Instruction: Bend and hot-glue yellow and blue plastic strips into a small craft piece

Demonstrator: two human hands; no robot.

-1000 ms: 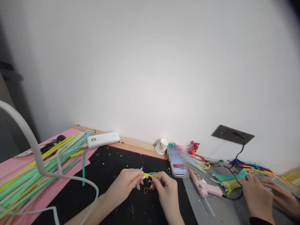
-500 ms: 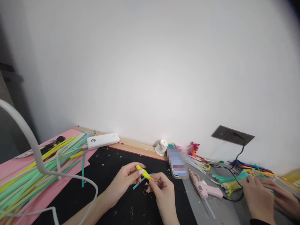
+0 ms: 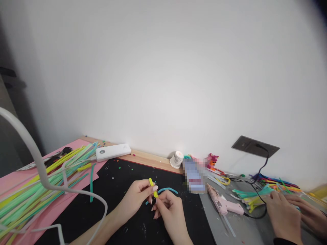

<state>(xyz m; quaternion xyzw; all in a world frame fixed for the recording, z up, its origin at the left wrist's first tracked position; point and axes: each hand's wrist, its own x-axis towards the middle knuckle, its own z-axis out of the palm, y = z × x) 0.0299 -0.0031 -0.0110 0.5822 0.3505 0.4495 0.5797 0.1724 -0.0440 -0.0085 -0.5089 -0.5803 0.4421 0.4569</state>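
Yellow strip [image 3: 153, 188] has turned from a shallow slant to a steep one, and the right hand [image 3: 171, 209] has moved closer to the left hand [image 3: 139, 194]. Left thumb and fingertips are clamped on the strip's upper part; right thumb and index fingertip are closed on its lower end. The strip is held above the mat [image 3: 114, 194], between the hands. It is short, narrow and bright yellow, with its upper tip projecting past the left fingers. A blue strip [image 3: 168, 189] lies behind the right hand.

Left edge of the mat: bounded by the pink sheet [image 3: 76, 145], with a green strip [image 3: 91, 183] across the boundary. Bare mat lies between this sheet and the left hand. Far edge: bounded by the wood border [image 3: 150, 159]. Right edge: a narrower band of mat separates the right hand from the grey surface [image 3: 247, 233].

The white tube [image 3: 38, 160] crosses the strip bundle [image 3: 55, 187] and is cut off by the left and lower frame limits. Several fingers are hidden behind the yellow strip and each other. The phone [image 3: 195, 180] is pixelated.
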